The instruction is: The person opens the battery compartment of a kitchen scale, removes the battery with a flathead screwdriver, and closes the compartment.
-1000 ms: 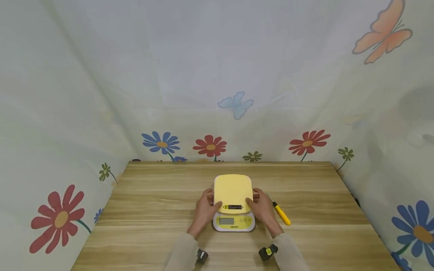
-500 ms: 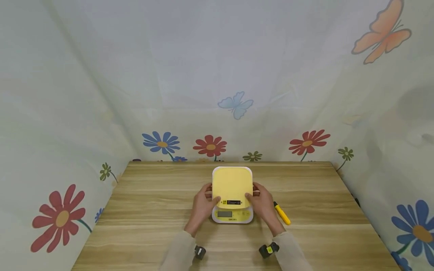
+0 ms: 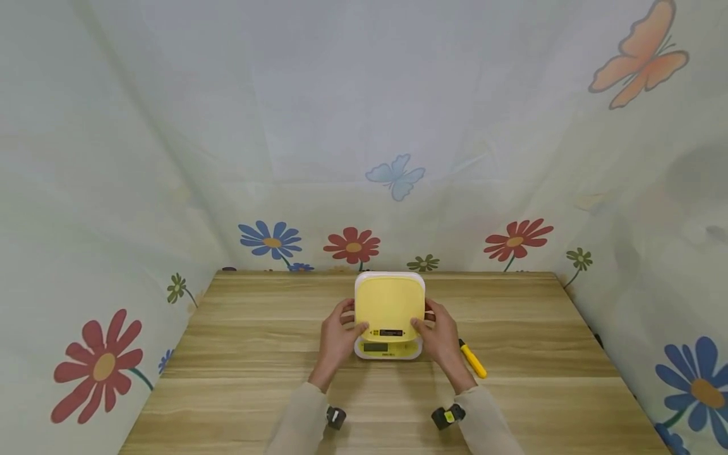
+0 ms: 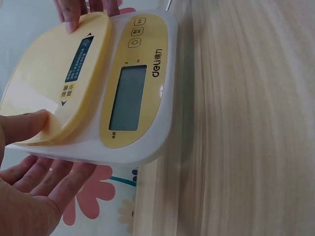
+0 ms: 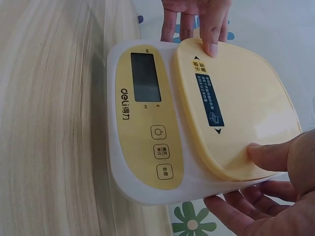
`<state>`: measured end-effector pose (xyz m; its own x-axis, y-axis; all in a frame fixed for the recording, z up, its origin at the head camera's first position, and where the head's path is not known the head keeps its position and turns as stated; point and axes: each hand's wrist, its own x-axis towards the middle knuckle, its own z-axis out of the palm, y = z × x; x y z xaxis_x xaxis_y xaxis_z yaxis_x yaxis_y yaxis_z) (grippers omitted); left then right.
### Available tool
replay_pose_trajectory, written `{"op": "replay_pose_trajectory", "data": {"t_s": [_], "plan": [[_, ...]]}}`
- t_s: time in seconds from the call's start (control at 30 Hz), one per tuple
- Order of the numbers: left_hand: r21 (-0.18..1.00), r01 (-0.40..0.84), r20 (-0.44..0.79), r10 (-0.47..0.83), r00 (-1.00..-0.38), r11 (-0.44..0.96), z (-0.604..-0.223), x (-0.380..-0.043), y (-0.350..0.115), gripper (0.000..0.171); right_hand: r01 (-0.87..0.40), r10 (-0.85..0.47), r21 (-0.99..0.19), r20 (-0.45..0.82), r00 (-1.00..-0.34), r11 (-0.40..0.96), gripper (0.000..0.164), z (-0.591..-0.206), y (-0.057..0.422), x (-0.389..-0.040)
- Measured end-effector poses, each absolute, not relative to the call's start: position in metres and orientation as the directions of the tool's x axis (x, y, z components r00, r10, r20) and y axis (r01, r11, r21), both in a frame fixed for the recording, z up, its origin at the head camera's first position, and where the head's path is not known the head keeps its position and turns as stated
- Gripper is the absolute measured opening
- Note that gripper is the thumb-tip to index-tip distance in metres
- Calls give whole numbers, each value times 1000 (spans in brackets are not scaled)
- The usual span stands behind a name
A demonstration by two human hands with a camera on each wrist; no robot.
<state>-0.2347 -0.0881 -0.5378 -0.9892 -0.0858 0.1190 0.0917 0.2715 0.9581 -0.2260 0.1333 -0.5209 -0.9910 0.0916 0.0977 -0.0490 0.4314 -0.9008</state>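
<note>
A digital kitchen scale [image 3: 390, 306], white with a yellow weighing plate, is held between both hands with its far edge tipped up. My left hand [image 3: 338, 335] grips its left side, thumb on the plate [image 4: 54, 73] and fingers underneath. On the opposite side my right hand [image 3: 439, 332] grips it the same way, thumb pressing the plate's near corner. In the right wrist view the blank display [image 5: 145, 77] and several buttons [image 5: 161, 151] show on the front panel. The scale's underside is hidden.
A screwdriver with a yellow handle [image 3: 473, 359] lies on the wooden table [image 3: 256, 366], just right of my right hand. A white flowered cloth [image 3: 318, 126] hangs behind the table and along both sides.
Both hands have raised the scale and moved it away from me, tilting its far edge upward. The plate's front now covers more of the panel in the head view. The screwdriver stays put.
</note>
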Motion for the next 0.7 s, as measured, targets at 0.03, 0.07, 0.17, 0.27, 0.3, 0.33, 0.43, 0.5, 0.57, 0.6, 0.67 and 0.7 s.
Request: {"op": "replay_pose_trajectory", "data": {"t_s": [0.03, 0.07, 0.17, 0.27, 0.3, 0.33, 0.43, 0.5, 0.57, 0.6, 0.67, 0.7], "plan": [[959, 98, 125, -86, -988, 266, -537, -235, -89, 60, -58, 92, -902, 107, -990, 427, 57, -521, 133, -226], [960, 107, 132, -84, -988, 258, -536, -236, -89, 59, -68, 92, -904, 117, -989, 422, 56, -520, 133, -226], [966, 119, 142, -82, -987, 230, -534, -236, -91, 58, -110, 92, -902, 162, -983, 417, 54, -520, 133, -226], [970, 133, 153, -85, -985, 205, -534, -237, -92, 56, -148, 97, -904, 203, -974, 402, 52, -520, 133, -226], [971, 137, 157, -87, -984, 197, -533, -238, -92, 56, -156, 100, -904, 212, -972, 398, 52, -520, 134, -226], [970, 144, 164, -89, -982, 193, -533, -238, -91, 55, -166, 102, -905, 222, -970, 392, 52, -520, 134, -227], [971, 157, 176, -96, -980, 181, -533, -240, -91, 54, -184, 107, -905, 242, -964, 382, 52, -519, 134, -228], [971, 162, 181, -98, -978, 178, -533, -241, -91, 52, -192, 110, -905, 250, -962, 381, 51, -519, 134, -228], [972, 163, 181, -100, -978, 172, -534, -241, -91, 51, -199, 112, -903, 259, -959, 381, 51, -520, 134, -228], [971, 167, 185, -97, -978, 171, -535, -240, -91, 51, -205, 114, -903, 265, -958, 379, 50, -520, 134, -228], [971, 174, 190, -90, -978, 165, -535, -240, -92, 51, -208, 117, -902, 270, -956, 377, 49, -520, 134, -227], [971, 178, 194, -87, -977, 160, -536, -240, -92, 50, -210, 117, -903, 271, -955, 376, 49, -521, 134, -227]]}}
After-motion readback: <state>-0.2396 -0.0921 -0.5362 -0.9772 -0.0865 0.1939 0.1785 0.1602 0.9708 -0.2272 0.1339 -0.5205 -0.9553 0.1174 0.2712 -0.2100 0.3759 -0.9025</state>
